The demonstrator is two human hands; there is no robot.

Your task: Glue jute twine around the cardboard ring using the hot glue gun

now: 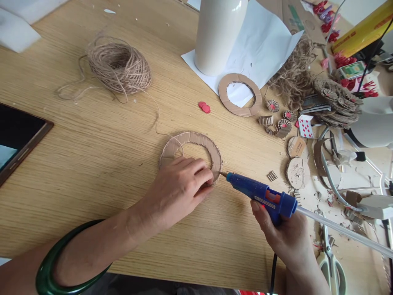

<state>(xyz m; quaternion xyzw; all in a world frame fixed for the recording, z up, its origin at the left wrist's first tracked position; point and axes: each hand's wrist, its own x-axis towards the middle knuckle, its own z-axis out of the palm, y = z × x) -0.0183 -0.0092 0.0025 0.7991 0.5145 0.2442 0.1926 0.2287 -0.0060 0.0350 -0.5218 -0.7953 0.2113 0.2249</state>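
Observation:
My left hand [181,188] is closed on the near side of a cardboard ring [193,138] lying on the table; its fingertips are partly hidden. Twine runs along the ring's edge, and a loose strand leads back to a ball of jute twine [135,69] at the upper left. In my right hand [285,233] is a blue hot glue gun [254,188] with a long clear glue stick in its back. The metal nozzle points left and meets the ring's right edge, close to my left fingers.
Behind the ring stand a white vase [217,37] and a second cardboard ring [225,104], partly on white paper. Red paper pieces [204,107] lie nearby. Corrugated rosettes [284,127], scissors [331,262] and scraps crowd the right. A tablet [21,139] lies left.

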